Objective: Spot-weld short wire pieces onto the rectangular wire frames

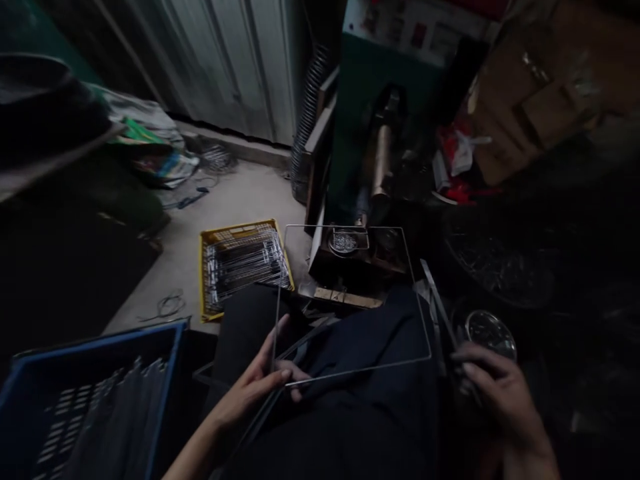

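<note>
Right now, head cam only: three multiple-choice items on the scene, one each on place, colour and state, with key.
1. Where does the yellow plastic crate of wire frames sit?
A. On a cardboard box
B. On the concrete floor
C. Inside another crate

2. What colour is the rim of the crate at the lower left of the view?
A. Yellow
B. Red
C. Blue

3. What is the left hand doing?
A. Its fingers grip a thin rectangular wire frame
B. Lying open, holding nothing
C. Lifting the yellow crate

1 B: the crate's base rests directly on the pale floor.
2 C: the rim shows blue along its visible edges.
3 A: an edge of the frame passes through the fingers, and the hand is away from the yellow crate.
</note>
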A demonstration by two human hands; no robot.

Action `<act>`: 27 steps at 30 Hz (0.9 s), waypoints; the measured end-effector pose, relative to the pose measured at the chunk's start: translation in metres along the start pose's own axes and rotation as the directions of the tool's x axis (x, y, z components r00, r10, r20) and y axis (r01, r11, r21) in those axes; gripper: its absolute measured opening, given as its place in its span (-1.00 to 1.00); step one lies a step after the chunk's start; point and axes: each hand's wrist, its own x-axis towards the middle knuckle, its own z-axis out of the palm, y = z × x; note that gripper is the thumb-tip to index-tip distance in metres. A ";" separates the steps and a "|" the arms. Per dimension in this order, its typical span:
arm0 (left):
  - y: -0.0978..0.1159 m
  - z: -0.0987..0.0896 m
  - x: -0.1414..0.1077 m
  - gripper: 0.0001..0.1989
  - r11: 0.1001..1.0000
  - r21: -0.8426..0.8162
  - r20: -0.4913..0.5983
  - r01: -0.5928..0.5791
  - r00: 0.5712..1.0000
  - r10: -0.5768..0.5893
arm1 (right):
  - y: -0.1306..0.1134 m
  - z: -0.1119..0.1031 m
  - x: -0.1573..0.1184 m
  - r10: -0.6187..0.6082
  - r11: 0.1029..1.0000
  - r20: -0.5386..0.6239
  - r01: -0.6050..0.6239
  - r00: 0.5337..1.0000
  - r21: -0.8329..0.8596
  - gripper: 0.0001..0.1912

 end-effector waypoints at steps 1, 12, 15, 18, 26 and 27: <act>0.002 0.003 -0.001 -0.10 1.000 -0.003 -0.016 0.014 1.000 -0.014 | -0.009 0.016 0.005 -0.082 0.996 0.150 0.085 0.985 -0.018 -0.77; 0.014 0.016 0.026 -0.05 0.999 -0.031 -0.060 0.017 0.998 -0.019 | 0.005 0.124 0.061 -0.254 0.735 0.669 0.589 0.698 -0.336 -0.18; 0.016 0.014 0.034 -0.06 1.000 -0.027 -0.034 0.014 0.999 -0.015 | 0.008 0.123 0.060 -0.264 0.714 0.656 0.601 0.707 -0.360 -0.20; 0.017 0.014 0.039 -0.06 0.999 -0.036 -0.037 0.034 0.999 -0.035 | 0.010 0.118 0.061 -0.274 0.720 0.654 0.601 0.705 -0.346 -0.18; 0.021 0.015 0.047 -0.08 0.998 -0.050 -0.045 0.047 0.998 -0.049 | 0.013 0.116 0.069 -0.297 0.723 0.650 0.609 0.700 -0.326 -0.18; 0.022 0.016 0.048 -0.09 0.998 -0.050 -0.047 0.045 0.998 -0.048 | 0.013 0.116 0.070 -0.304 0.720 0.647 0.613 0.699 -0.324 -0.18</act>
